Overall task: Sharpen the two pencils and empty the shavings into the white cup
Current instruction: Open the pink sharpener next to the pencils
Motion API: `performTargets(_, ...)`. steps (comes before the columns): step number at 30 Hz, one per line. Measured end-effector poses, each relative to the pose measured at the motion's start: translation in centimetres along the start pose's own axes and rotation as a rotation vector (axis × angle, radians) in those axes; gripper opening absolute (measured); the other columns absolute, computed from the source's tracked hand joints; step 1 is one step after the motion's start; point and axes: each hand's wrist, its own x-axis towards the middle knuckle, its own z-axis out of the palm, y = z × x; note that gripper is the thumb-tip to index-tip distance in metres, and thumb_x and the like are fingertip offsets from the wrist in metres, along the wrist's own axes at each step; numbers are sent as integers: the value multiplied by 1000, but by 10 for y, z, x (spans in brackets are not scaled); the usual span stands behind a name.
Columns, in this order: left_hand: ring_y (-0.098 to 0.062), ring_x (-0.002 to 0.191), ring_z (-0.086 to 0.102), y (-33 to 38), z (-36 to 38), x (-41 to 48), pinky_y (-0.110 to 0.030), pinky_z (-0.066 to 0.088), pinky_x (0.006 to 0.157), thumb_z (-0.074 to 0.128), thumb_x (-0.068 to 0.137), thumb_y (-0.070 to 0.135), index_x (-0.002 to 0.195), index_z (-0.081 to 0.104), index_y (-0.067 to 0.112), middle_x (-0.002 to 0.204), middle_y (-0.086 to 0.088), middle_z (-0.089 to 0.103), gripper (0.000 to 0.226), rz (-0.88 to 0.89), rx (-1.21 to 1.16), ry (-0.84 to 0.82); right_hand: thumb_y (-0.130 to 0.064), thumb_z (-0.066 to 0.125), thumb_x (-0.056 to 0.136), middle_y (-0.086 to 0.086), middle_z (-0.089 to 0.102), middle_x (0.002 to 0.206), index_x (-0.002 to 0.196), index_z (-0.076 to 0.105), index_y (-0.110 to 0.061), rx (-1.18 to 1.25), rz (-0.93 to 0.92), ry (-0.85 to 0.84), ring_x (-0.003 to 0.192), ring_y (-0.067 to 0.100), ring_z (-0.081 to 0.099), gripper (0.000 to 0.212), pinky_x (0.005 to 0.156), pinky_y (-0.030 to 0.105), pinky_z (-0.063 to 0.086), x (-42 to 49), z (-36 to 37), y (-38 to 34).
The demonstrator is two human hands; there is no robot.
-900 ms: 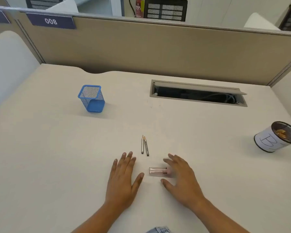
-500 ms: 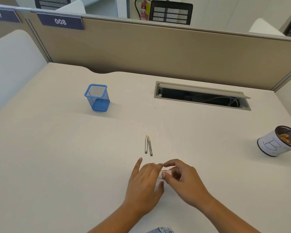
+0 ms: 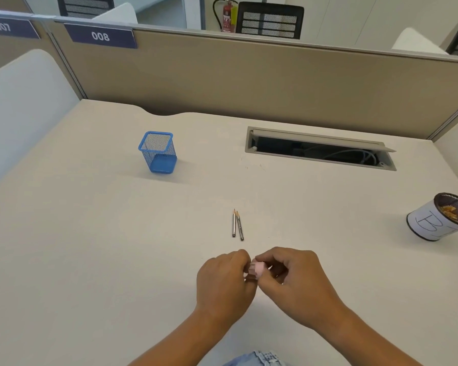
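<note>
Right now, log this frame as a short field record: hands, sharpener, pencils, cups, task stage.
left hand: closed on the pink sharpener, shared grip
right hand: closed on the same sharpener
pencils: two, side by side on the desk, tips pointing away, untouched
white cup: far right, shavings inside
blue mesh cup: far left, upright
task stage: sharpener picked up, no pencil inserted yet
</note>
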Motion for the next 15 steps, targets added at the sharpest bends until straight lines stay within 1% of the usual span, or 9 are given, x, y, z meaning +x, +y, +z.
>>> performTargets(2,-15,42,39,1,-3,-1,-14,12,43,56,69,28,60,46,22,47,8,49,14,9,5,-3,-31,65,84,-26,75,79,88,78,-31,7,18,14,69,2,68,14,57,8,47,1,1,-1)
performTargets(3,-15,42,38,1,-4,-1,-15,12,42,57,69,28,61,44,23,48,9,48,16,0,3,-4,-29,65,85,-26,75,81,90,77,-31,21,17,12,70,1,69,13,58,8,49,0,1,-3)
performTargets(6,-12,43,33,1,-8,3,-15,10,41,60,71,32,63,34,31,48,13,36,28,-50,26,-7,-28,62,85,-25,74,94,100,71,-34,80,-42,-27,86,3,71,18,67,14,58,0,1,-8)
performTargets(8,-11,41,33,1,-10,6,-15,11,41,58,71,34,64,32,33,48,13,33,27,-51,29,-6,-26,63,84,-24,71,101,103,67,-40,85,-88,-24,90,5,71,24,68,14,58,0,-1,-11)
performTargets(11,-12,43,36,2,-9,8,-17,16,41,48,75,42,64,36,32,48,13,37,19,-66,14,-27,-26,64,88,-20,72,97,104,70,-36,72,-102,12,89,4,71,21,69,14,58,2,-3,-9)
performTargets(13,-13,45,40,2,-7,8,-18,19,42,41,76,45,65,38,31,50,13,42,18,-85,4,-53,-28,65,88,-21,71,98,109,72,-31,63,-98,31,88,3,71,22,70,15,60,2,-2,-6)
performTargets(15,-15,48,42,4,-6,9,-18,20,42,39,76,47,64,38,31,52,12,46,19,-90,-2,-71,-32,64,88,-22,71,99,112,72,-30,46,-100,38,89,2,71,26,71,15,59,3,-2,-5)
